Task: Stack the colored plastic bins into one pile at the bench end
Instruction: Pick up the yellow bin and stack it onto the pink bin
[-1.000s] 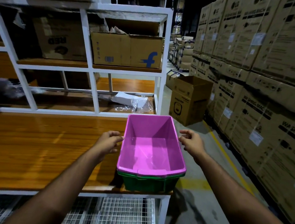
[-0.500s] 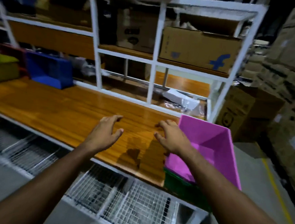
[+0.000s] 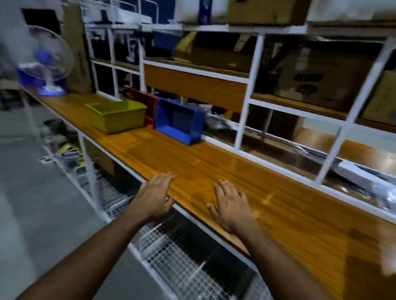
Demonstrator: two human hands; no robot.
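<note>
Long orange-brown wooden bench top (image 3: 214, 165) is running diagonally from upper left to lower right of the frame, white metal shelving frame (image 3: 246, 101) behind it. Three bins are still sitting loose in the upper-left-centre, well apart from the hands: open yellow-green plastic bin (image 3: 116, 116) nearest the front edge, blue plastic bin (image 3: 179, 122) tipped on its side with its opening facing the camera, red plastic bin (image 3: 146, 102) mostly hidden behind both. Yellow-green and blue look empty; red's inside is not showing. No pile is showing in frame, so progress on it can't be judged; at least these three are left. Left hand (image 3: 155, 196) and right hand (image 3: 231, 206) are both hovering open and flat in lower centre, gripping nothing, likely heading for the next bin.
</note>
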